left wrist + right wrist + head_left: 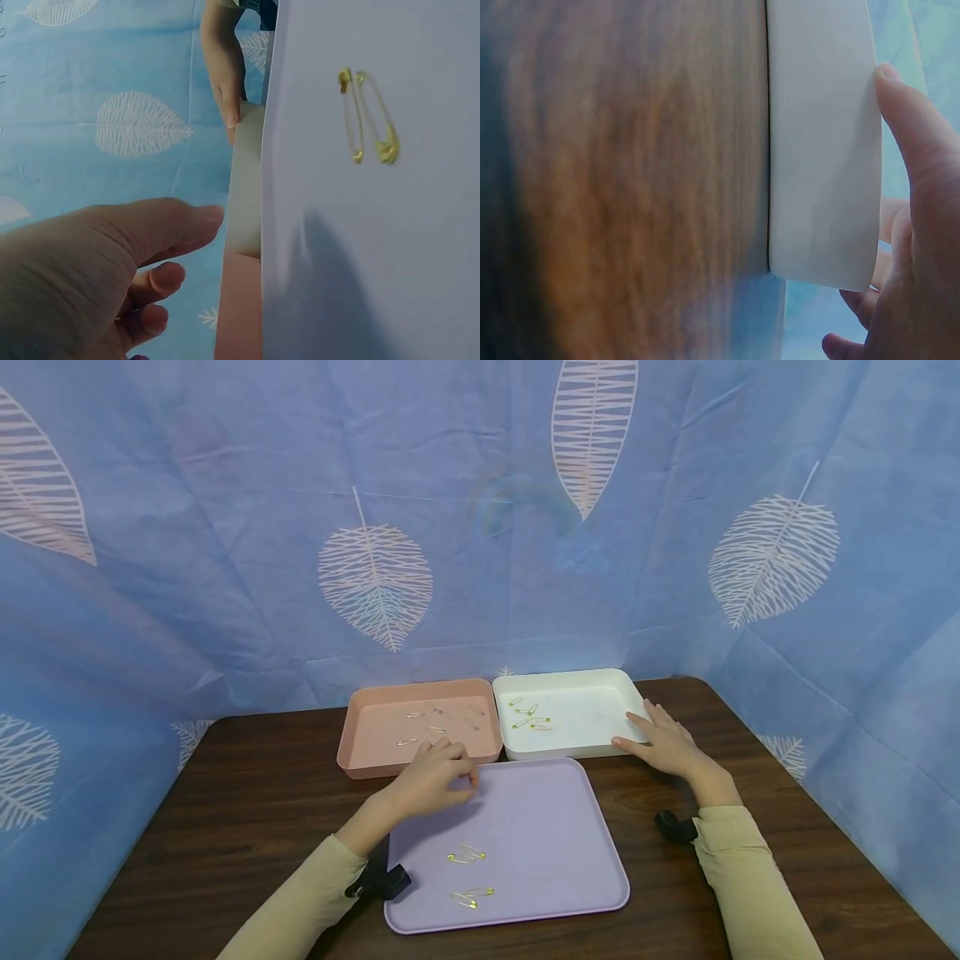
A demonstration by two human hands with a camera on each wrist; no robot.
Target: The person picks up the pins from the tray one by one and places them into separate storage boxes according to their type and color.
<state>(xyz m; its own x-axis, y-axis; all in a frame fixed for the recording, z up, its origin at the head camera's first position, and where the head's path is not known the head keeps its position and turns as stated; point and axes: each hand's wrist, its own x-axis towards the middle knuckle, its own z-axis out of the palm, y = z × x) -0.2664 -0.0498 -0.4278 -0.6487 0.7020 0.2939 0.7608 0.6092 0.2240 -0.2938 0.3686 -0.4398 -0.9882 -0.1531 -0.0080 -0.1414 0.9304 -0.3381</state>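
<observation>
My left hand (438,779) is over the far left corner of the lavender tray (540,827), near the pink tray's front rim. Its fingers bend inward and the thumb lies close to the index finger; I cannot tell whether a pin is pinched there. Gold safety pins (467,853) lie in two small groups on the lavender tray, one pair (367,116) showing in the left wrist view. At the white tray's (573,752) front right corner, my right hand (667,745) rests with spread fingers, thumb touching the rim (877,172).
The pink tray (360,770) holds several silver safety pins (436,729). Several gold pins (522,723) lie in the white tray's left half. Both stand side by side behind the lavender tray on a dark wooden table (247,827). A blue leaf-patterned cloth (465,568) hangs behind.
</observation>
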